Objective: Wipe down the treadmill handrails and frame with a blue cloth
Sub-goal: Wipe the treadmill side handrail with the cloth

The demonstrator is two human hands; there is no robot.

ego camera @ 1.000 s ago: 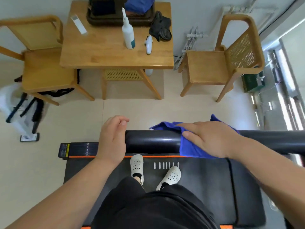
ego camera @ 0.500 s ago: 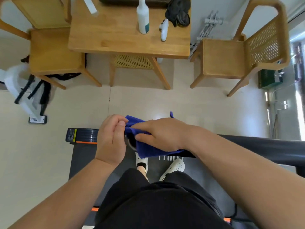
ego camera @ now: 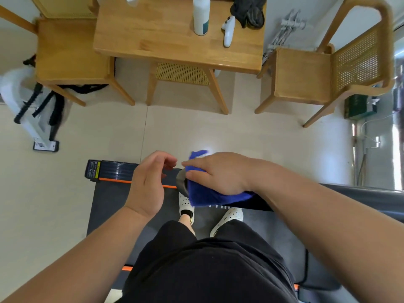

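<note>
Pale floor tiles run out to a wooden table with a white bottle on it and a chair on either side. Nearer, a person stands on the treadmill, feet on the belt. The black handrail crosses in front of them. The blue cloth is draped over the rail's left end, hanging down the near side with the grey end cap just showing. The right hand lies on top, fingers fairly straight along the rail and pressing the cloth down; I can't see the thumb. The left hand hangs just beside the end cap, not touching it, fingers loosely curled round nothing. It looks to me like the rail end is being wiped. To do it well, I'd say fold the cloth right over the cap, turn it round the end so the underside gets cleaned too, and keep the pressure even. The left hand could steady the rail, or stay clear so it doesn't smudge the wiped part.
</note>
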